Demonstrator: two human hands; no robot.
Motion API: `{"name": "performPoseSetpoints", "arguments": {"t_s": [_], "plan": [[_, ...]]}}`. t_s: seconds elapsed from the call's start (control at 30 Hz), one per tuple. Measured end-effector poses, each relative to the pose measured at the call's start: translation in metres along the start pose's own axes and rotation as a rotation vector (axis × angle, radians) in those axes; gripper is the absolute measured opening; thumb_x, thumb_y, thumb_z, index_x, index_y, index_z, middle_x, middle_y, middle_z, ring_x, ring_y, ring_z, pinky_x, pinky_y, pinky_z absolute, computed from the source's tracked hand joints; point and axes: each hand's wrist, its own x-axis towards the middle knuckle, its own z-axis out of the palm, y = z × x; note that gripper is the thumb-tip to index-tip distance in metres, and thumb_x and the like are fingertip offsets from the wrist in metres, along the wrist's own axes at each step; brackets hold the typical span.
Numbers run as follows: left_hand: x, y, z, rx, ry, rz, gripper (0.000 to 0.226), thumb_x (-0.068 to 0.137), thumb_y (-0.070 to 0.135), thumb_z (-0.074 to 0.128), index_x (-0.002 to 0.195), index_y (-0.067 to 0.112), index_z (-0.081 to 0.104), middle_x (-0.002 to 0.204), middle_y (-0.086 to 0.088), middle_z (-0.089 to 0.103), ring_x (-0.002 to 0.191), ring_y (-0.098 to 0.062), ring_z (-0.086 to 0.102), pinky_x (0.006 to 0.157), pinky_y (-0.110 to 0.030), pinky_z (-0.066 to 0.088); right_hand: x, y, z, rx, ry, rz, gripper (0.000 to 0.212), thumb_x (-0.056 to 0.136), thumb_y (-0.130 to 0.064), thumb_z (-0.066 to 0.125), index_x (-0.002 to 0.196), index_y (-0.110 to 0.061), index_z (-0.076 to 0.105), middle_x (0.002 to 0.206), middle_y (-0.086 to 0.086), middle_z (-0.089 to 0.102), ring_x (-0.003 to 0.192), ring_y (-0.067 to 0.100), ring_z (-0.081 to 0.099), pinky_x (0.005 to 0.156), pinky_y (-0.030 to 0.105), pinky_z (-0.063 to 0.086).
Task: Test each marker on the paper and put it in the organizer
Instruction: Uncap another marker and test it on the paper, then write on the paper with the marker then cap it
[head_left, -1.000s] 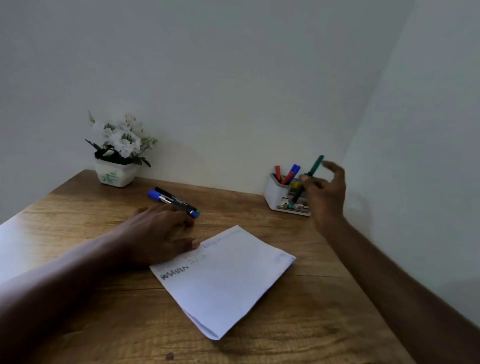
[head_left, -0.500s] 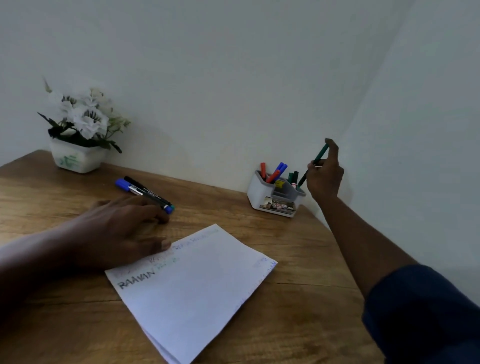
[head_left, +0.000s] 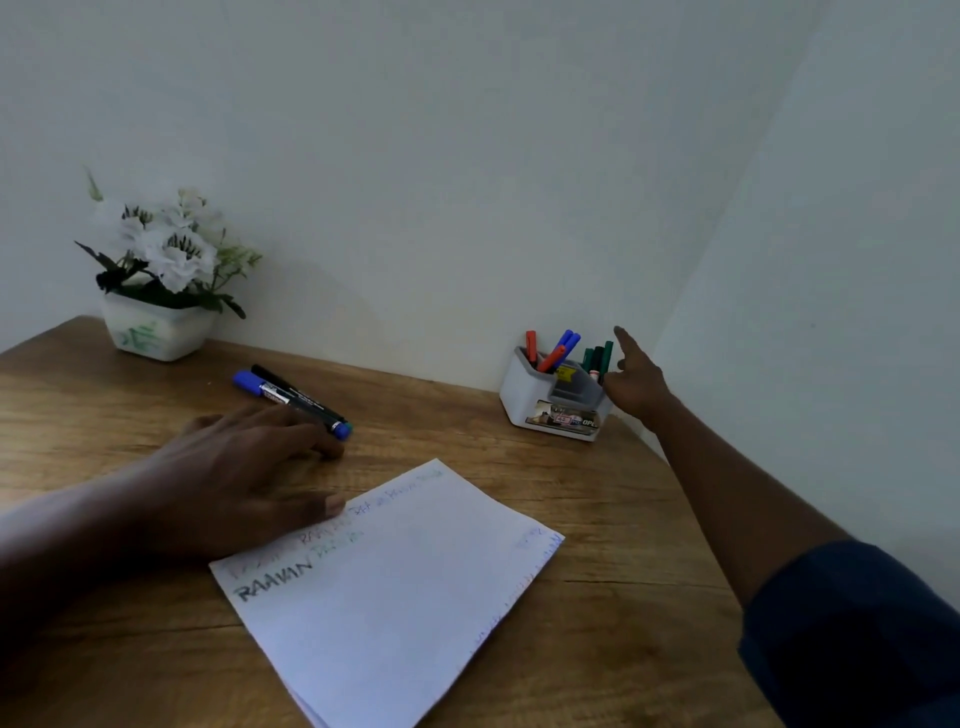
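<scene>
My right hand (head_left: 636, 384) hangs just beside the right wall of the white organizer (head_left: 519, 400), forefinger straight and pointing up, the other fingers loosely bent, gripping nothing. The organizer stands at the table's (head_left: 597, 519) far right corner, close to both walls, so this hand sits in the narrow gap between it and the right wall. The green markers (head_left: 597, 358) stand upright in its right compartment, next to my forefinger. The blue markers (head_left: 569, 343) lean in the middle and a red marker (head_left: 531, 345) stands at the left.

My left hand (head_left: 244, 478) lies flat on the wood, fingers relaxed, the thumb tip touching the upper left edge of the paper (head_left: 405, 587). The sheet lies skewed, one corner pointing towards the organizer, its near end running out of view at the bottom, with "RAAVAN" lettered at its left corner.

A blue marker (head_left: 249, 381) and a black marker (head_left: 306, 400) lie side by side just beyond my left fingertips; whether they touch, I cannot tell. Bare wood lies between them and the organizer, and between the paper and the organizer. A flower pot (head_left: 156, 332) stands at the far left, against the back wall.
</scene>
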Motion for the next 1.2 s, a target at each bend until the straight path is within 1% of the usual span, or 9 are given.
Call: {"name": "performPoseSetpoints", "arguments": {"t_s": [0.1, 0.2, 0.3, 0.37, 0.47, 0.63, 0.8, 1.07, 1.2], "plan": [[0.001, 0.002, -0.004, -0.032, -0.073, -0.022, 0.082, 0.071, 0.089, 0.028, 0.145, 0.053, 0.032, 0.159, 0.025, 0.023, 0.145, 0.000, 0.022, 0.122, -0.043, 0.023, -0.025, -0.017, -0.003, 0.050, 0.275, -0.090, 0.070, 0.091, -0.003, 0.057, 0.155, -0.019, 0.032, 0.142, 0.018, 0.051, 0.133, 0.032, 0.048, 0.107, 0.050, 0.044], [-0.003, 0.007, -0.006, -0.036, -0.048, -0.009, 0.073, 0.081, 0.082, 0.037, 0.147, 0.049, 0.034, 0.160, 0.020, 0.027, 0.145, -0.003, 0.025, 0.121, -0.041, 0.025, -0.068, -0.042, -0.003, 0.007, 0.566, -0.394, 0.057, 0.087, -0.004, 0.057, 0.141, -0.018, 0.049, 0.123, 0.008, 0.059, 0.119, 0.027, 0.053, 0.099, 0.046, 0.045], [-0.004, 0.007, -0.005, -0.046, -0.041, -0.019, 0.066, 0.090, 0.072, 0.045, 0.149, 0.045, 0.034, 0.162, 0.015, 0.028, 0.146, -0.006, 0.026, 0.121, -0.039, 0.024, -0.115, -0.074, 0.005, 0.027, 0.620, -0.677, 0.046, 0.084, -0.006, 0.060, 0.128, -0.018, 0.057, 0.116, 0.001, 0.061, 0.110, 0.022, 0.056, 0.093, 0.037, 0.043], [-0.003, 0.007, -0.005, -0.036, -0.059, -0.013, 0.067, 0.092, 0.070, 0.045, 0.152, 0.043, 0.032, 0.163, 0.014, 0.027, 0.147, -0.007, 0.026, 0.121, -0.039, 0.022, -0.139, -0.097, 0.017, 0.114, 0.463, -0.809, 0.033, 0.085, -0.007, 0.063, 0.117, -0.016, 0.063, 0.109, -0.001, 0.063, 0.103, 0.016, 0.058, 0.088, 0.029, 0.046], [-0.004, 0.005, -0.002, -0.007, -0.088, -0.014, 0.071, 0.094, 0.071, 0.039, 0.156, 0.041, 0.023, 0.166, 0.013, 0.018, 0.151, -0.008, 0.019, 0.123, -0.041, 0.014, -0.156, -0.135, 0.044, 0.232, 0.084, -0.780, 0.020, 0.085, -0.004, 0.068, 0.101, -0.015, 0.070, 0.096, -0.002, 0.068, 0.090, 0.010, 0.063, 0.076, 0.015, 0.044], [-0.003, 0.004, 0.003, 0.061, -0.161, -0.009, 0.073, 0.096, 0.072, 0.025, 0.159, 0.039, 0.007, 0.168, 0.010, -0.001, 0.154, -0.008, 0.000, 0.125, -0.048, -0.001, -0.135, -0.192, 0.095, 0.181, -0.317, -0.566, 0.014, 0.091, -0.013, 0.067, 0.098, -0.018, 0.077, 0.096, -0.004, 0.076, 0.090, 0.008, 0.069, 0.080, 0.023, 0.055], [-0.002, 0.003, 0.007, 0.096, -0.150, 0.006, 0.076, 0.095, 0.073, 0.021, 0.160, 0.036, 0.005, 0.168, 0.007, -0.003, 0.154, -0.012, -0.003, 0.125, -0.050, -0.003, -0.110, -0.238, 0.138, 0.040, -0.510, -0.551, 0.017, 0.090, -0.018, 0.071, 0.106, -0.014, 0.077, 0.104, 0.000, 0.074, 0.098, 0.013, 0.067, 0.075, 0.018, 0.050], [0.000, 0.002, 0.006, 0.093, -0.163, 0.005, 0.077, 0.096, 0.072, 0.024, 0.161, 0.033, 0.008, 0.169, 0.003, -0.001, 0.155, -0.017, -0.003, 0.124, -0.057, 0.001, -0.088, -0.271, 0.167, -0.059, -0.772, -0.279, 0.021, 0.088, -0.016, 0.075, 0.106, -0.006, 0.075, 0.098, 0.011, 0.073, 0.084, 0.020, 0.068, 0.085, 0.037, 0.059], [0.002, 0.003, 0.006, 0.086, -0.168, 0.009, 0.076, 0.097, 0.071, 0.024, 0.161, 0.032, 0.009, 0.170, 0.002, 0.000, 0.155, -0.019, -0.002, 0.123, -0.059, 0.000, -0.085, -0.279, 0.170, -0.005, -0.846, -0.126, 0.033, 0.086, -0.013, 0.078, 0.115, 0.001, 0.071, 0.098, 0.012, 0.069, 0.080, 0.018, 0.063, 0.069, 0.029, 0.054]]}}
